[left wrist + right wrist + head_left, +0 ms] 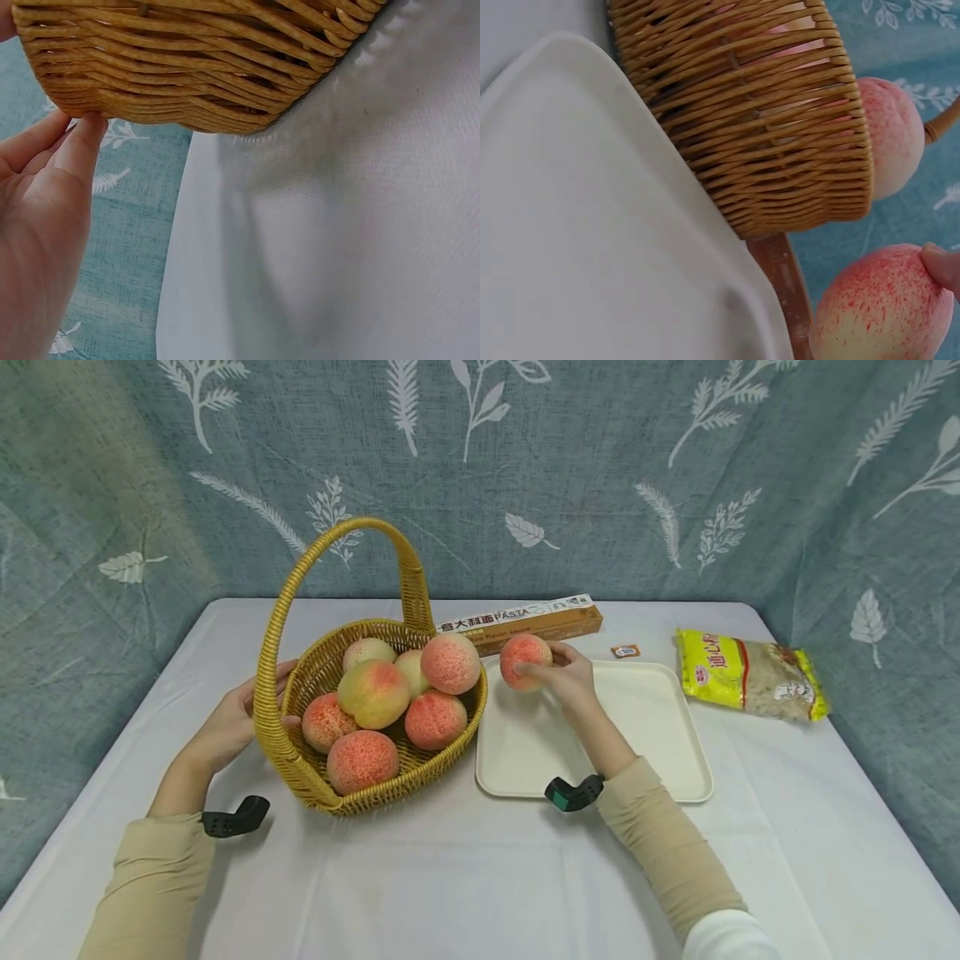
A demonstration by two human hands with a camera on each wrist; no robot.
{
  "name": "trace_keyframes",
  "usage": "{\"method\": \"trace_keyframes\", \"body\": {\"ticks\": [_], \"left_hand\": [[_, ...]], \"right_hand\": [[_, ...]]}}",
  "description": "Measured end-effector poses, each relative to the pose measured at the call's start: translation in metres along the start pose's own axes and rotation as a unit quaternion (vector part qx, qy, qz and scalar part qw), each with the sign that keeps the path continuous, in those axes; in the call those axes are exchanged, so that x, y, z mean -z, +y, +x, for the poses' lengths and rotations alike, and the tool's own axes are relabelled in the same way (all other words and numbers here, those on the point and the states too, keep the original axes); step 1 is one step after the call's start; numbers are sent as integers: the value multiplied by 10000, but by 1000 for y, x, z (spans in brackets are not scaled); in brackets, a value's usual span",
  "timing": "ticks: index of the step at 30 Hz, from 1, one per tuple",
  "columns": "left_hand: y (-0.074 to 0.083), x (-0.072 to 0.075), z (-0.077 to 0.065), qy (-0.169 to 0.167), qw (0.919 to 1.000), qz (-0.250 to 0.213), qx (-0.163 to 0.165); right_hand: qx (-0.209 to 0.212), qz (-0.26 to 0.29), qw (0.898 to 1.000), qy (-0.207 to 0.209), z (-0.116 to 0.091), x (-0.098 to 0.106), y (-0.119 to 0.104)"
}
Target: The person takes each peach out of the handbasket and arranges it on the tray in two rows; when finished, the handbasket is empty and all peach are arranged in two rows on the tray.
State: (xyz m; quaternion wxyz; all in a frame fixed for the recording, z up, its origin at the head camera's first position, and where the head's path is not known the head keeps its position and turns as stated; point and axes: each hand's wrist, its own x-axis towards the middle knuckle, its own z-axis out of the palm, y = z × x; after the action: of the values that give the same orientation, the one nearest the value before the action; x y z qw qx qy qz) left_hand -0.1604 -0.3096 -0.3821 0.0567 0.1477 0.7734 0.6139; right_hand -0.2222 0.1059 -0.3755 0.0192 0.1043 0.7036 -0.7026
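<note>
In the head view my right hand (567, 677) grips a pink-red peach (522, 660) above the back left corner of a cream tray (675, 777). The right wrist view shows a fingertip (943, 264) on the held peach's speckled skin. To the left stands a wicker basket (405, 791) with a tall arched handle (277, 635), filled with several peaches (363, 760), some red and some yellow-green. My left hand (232, 718) holds the basket at its left end by the handle's base; in the left wrist view its fingertips (91, 124) meet the woven edge.
Behind the basket and tray lies a long pasta box (547, 622). A small orange packet (626, 651) sits behind the tray. A yellow and clear food bag (750, 677) lies at the right. A patterned curtain (570, 485) hangs behind the white-covered table (450, 885).
</note>
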Motion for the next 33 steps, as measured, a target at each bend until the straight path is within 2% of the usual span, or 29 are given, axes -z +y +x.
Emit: {"method": "trace_keyframes", "body": {"ticks": [6, 18, 24, 28, 33], "left_hand": [[0, 0, -1, -68, 9998, -160, -32], [-1, -1, -3, -41, 10000, 18, 36], [-1, -2, -3, -15, 10000, 37, 55], [0, -1, -2, -25, 10000, 59, 9], [3, -1, -1, -21, 9996, 268, 50]], "right_hand": [[-262, -129, 9995, -74, 3, -8, 7], [-693, -259, 9966, -353, 10, -19, 17], [-938, -700, 9912, -612, 12, -21, 17], [-798, -976, 9894, -726, 12, -21, 16], [-320, -1582, 9838, -778, 11, -15, 14]]}}
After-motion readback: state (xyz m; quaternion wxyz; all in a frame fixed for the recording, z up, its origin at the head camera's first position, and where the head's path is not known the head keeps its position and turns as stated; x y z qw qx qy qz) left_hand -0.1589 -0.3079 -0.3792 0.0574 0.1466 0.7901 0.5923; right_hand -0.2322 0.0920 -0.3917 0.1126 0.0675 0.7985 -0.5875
